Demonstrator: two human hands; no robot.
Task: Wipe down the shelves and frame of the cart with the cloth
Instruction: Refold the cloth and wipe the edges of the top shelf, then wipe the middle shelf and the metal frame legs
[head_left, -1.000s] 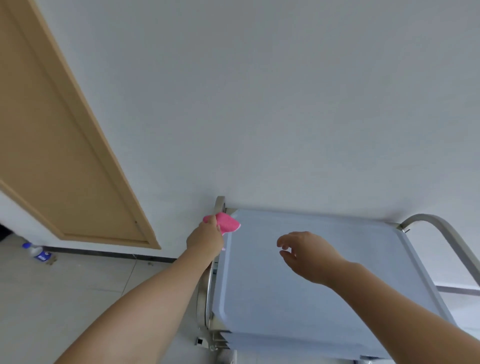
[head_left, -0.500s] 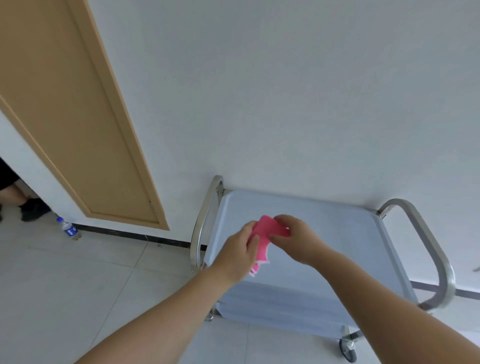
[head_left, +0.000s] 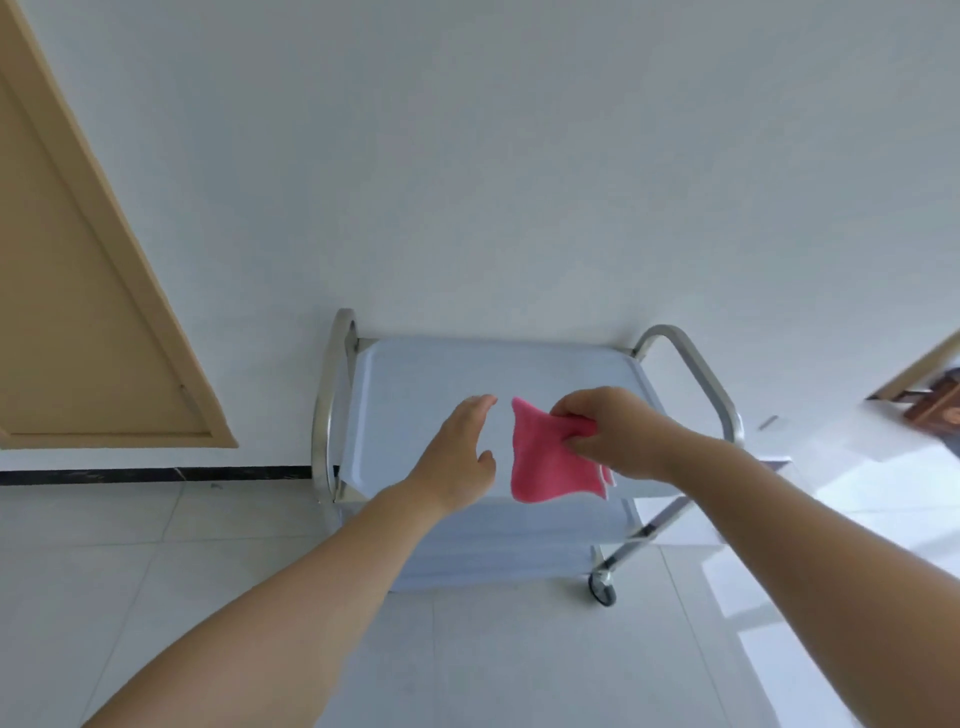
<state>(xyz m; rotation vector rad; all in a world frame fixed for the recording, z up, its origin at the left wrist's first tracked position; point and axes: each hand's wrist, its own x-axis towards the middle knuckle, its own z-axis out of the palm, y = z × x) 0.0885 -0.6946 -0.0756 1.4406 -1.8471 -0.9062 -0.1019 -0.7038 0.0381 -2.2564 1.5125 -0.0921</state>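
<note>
A metal cart stands against the white wall, with a pale blue top shelf (head_left: 415, 384) and curved steel handles on its left (head_left: 327, 384) and right (head_left: 696, 374). A lower shelf (head_left: 498, 551) shows under the front edge. My right hand (head_left: 613, 431) pinches a pink cloth (head_left: 545, 457), which hangs unfolded above the top shelf. My left hand (head_left: 462, 452) hovers just left of the cloth, fingers spread, holding nothing.
A tan wooden door (head_left: 78, 312) fills the left side. White tiled floor (head_left: 156, 571) lies around the cart. One caster wheel (head_left: 602, 592) shows at the cart's front right. A brown object (head_left: 935, 405) sits at the far right edge.
The cloth passed from my left hand to my right. My left hand let go and opened. The view pulled back, so more of the cart and floor shows.
</note>
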